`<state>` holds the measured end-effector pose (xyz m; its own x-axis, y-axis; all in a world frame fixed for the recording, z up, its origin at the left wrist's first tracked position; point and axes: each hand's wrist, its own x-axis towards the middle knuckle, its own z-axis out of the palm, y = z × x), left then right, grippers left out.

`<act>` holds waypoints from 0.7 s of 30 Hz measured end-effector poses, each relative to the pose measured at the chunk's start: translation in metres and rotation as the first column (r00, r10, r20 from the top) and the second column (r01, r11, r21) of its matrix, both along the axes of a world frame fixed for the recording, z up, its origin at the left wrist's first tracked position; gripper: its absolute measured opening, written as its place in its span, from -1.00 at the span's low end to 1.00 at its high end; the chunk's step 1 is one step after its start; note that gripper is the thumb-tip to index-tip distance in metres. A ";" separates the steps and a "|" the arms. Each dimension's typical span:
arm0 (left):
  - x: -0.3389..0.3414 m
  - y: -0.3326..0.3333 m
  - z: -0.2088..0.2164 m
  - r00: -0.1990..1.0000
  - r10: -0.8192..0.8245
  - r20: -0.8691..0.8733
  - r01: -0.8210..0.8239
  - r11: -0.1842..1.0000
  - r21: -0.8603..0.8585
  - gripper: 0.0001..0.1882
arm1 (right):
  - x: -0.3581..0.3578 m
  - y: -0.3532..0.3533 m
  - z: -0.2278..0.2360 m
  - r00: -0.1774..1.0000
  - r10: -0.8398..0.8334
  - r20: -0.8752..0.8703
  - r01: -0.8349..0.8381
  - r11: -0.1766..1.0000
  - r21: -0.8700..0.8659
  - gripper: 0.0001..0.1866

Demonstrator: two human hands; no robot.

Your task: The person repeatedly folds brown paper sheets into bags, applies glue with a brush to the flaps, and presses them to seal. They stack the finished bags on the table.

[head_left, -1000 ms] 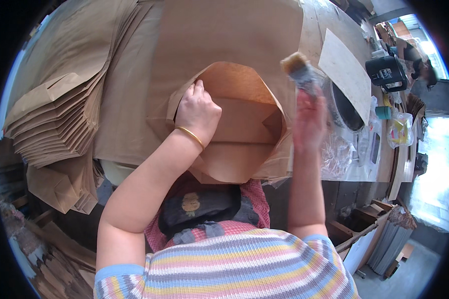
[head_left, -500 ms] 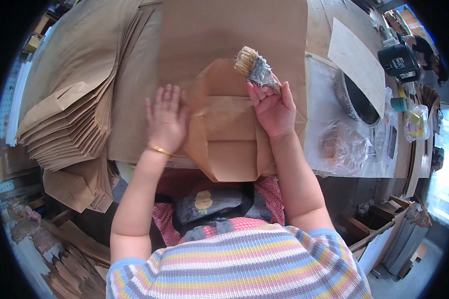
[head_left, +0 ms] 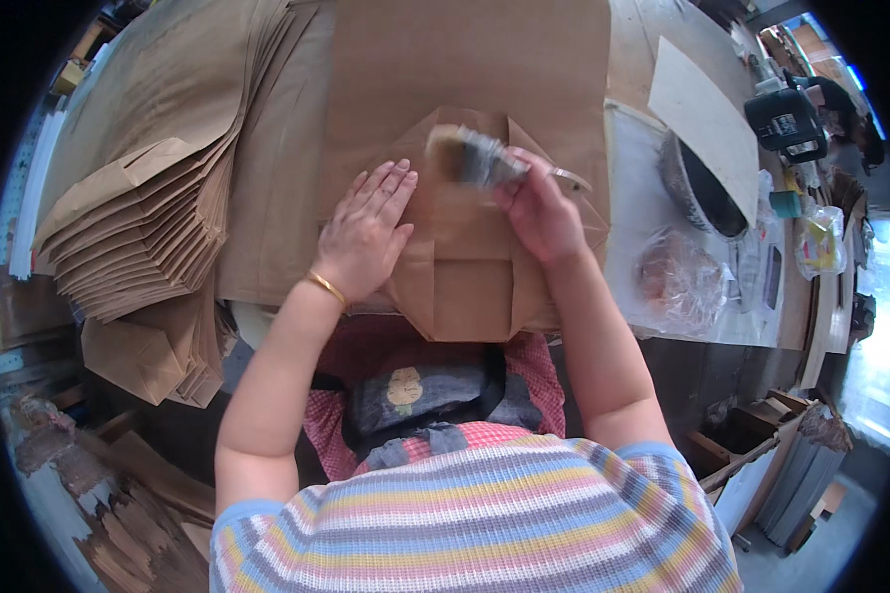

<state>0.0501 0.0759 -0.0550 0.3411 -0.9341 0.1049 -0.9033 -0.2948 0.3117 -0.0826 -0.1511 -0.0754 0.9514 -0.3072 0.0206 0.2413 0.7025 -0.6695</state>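
In front of me lies a brown paper bag (head_left: 473, 287), its near end folded out into an angular bottom with flaps. My left hand (head_left: 368, 225) rests flat on the left part of this folded end, fingers stretched toward the far side. A glue brush (head_left: 480, 158) with pale, worn bristles and a grey crusted ferrule is held in my right hand (head_left: 539, 208). Its bristles point left, over the far flap of the bag bottom. Motion blurs the brush, so I cannot tell whether the bristles touch the paper.
Fanned brown paper bags (head_left: 138, 232) are stacked at the left. To the right, a dark round bowl (head_left: 707, 193) sits partly under a pale board (head_left: 702, 124). Near it are a crumpled clear plastic bag (head_left: 682, 282) and a black jug-shaped container (head_left: 784, 121).
The brush has swung left and down over the bag bottom, my right hand turning from palm up to a grip. My left hand has slid right onto the folded end.
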 end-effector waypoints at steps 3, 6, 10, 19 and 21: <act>-0.007 -0.009 -0.021 0.974 0.026 0.227 -0.052 0.993 0.109 -0.29 | -0.057 0.030 0.007 0.940 0.140 -0.311 -0.207 0.959 -0.193 -0.63; -0.008 -0.013 -0.017 0.982 0.013 0.189 -0.029 0.996 0.082 -0.26 | -0.119 0.035 0.045 0.881 0.112 -0.459 -0.296 0.889 -0.350 -0.71; -0.010 -0.010 -0.017 0.974 0.023 0.227 -0.041 0.996 0.076 -0.27 | -0.128 0.013 0.097 0.997 -0.009 -0.073 -0.074 -0.012 -0.997 -0.69; -0.009 -0.012 -0.019 0.960 0.023 0.281 -0.038 0.998 0.050 -0.30 | -0.142 0.060 0.084 0.983 0.170 -0.063 -0.021 -0.238 -0.971 -0.73; -0.007 -0.012 -0.013 0.963 0.000 0.271 -0.005 1.000 0.020 -0.36 | -0.135 0.065 0.080 0.980 0.198 -0.029 -0.020 -0.048 -0.999 -0.73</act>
<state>0.0426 0.0641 -0.0675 0.3047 -0.9362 0.1751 -0.9524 -0.3007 0.0493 -0.2180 -0.0862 0.0049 0.9342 0.2233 0.2782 0.3557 -0.6411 -0.6800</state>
